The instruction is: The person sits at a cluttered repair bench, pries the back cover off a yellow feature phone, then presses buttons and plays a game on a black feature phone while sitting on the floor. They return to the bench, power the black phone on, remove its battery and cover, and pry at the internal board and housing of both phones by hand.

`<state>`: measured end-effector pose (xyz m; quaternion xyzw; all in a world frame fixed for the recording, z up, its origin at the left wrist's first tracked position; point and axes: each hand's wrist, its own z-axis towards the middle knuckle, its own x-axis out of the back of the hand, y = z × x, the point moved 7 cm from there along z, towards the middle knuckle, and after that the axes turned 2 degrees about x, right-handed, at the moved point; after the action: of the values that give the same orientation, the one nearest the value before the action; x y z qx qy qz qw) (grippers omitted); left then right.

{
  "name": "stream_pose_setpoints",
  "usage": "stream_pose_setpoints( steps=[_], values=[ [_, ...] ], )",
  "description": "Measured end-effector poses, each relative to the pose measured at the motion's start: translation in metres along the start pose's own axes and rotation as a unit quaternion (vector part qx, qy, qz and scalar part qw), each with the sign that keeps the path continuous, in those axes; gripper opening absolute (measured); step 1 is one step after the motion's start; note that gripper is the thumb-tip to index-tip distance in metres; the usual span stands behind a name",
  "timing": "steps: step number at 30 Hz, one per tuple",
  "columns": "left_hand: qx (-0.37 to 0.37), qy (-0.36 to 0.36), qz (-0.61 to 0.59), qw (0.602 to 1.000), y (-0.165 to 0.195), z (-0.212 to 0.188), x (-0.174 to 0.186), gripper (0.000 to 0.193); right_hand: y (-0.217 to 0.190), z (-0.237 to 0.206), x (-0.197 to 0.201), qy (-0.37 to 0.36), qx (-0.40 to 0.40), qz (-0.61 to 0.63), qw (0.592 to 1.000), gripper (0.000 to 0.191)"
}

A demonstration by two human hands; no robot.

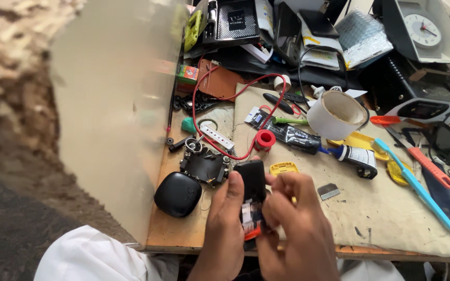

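Both hands are up off the near edge of the surface (371, 229), closed around one small black device (251, 182). The left hand (225, 218) wraps its side with the thumb along the black casing; the right hand (292, 208) is curled in tight, fingertips pinching at the lower part, where a white-and-orange strip shows between the two hands. Neither hand has any slack in it.

What I'd worry about is that exposed strip: it looks thin, and a hard pull from the right fingers could tear or crease it. The device also hangs right over the near edge, so a slip would likely send it to the floor rather than back onto the surface.

The surface itself is crowded. Just beyond the hands sit an opened black casing (204, 165) and a small yellow part (283, 167), with a rounded black case (178, 193) at the near left corner. A red wire (220, 99) loops across the middle towards a red spool (264, 139). A roll of white tape (335, 113), a glue tube (351, 155) and a blue toothbrush (417, 187) lie to the right, and a small blade (329, 191) rests near the right hand, close enough to catch a knuckle.
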<state>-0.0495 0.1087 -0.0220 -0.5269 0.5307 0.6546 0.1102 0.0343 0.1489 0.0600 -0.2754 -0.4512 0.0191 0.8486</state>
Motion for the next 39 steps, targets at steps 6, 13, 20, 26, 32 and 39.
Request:
stream_pose_setpoints(
  steps=[6,13,20,26,32,39],
  values=[
    [-0.002,-0.055,0.014,0.998,0.003,-0.002,-0.002,0.069,0.024,-0.02,0.007,-0.072,0.092,0.181,0.977,0.031],
    [0.017,-0.05,-0.092,0.994,0.008,0.001,-0.002,0.065,0.111,-0.014,0.079,0.145,-0.188,0.208,0.949,0.041],
    [0.007,-0.077,-0.132,0.988,0.009,0.004,-0.003,0.064,0.122,-0.013,0.084,0.17,-0.212,-0.063,0.96,0.031],
    [0.004,-0.087,-0.145,0.986,0.01,0.005,-0.004,0.065,0.055,-0.01,0.059,0.117,-0.029,-0.09,0.989,0.027],
    [-0.004,-0.067,-0.139,0.988,0.014,-0.002,-0.003,0.066,0.056,-0.026,-0.007,0.035,-0.168,0.273,0.946,0.041],
    [-0.045,-0.143,-0.17,0.974,0.021,-0.011,-0.013,0.065,0.057,-0.025,-0.017,-0.058,-0.186,0.155,0.969,0.039]
  ],
)
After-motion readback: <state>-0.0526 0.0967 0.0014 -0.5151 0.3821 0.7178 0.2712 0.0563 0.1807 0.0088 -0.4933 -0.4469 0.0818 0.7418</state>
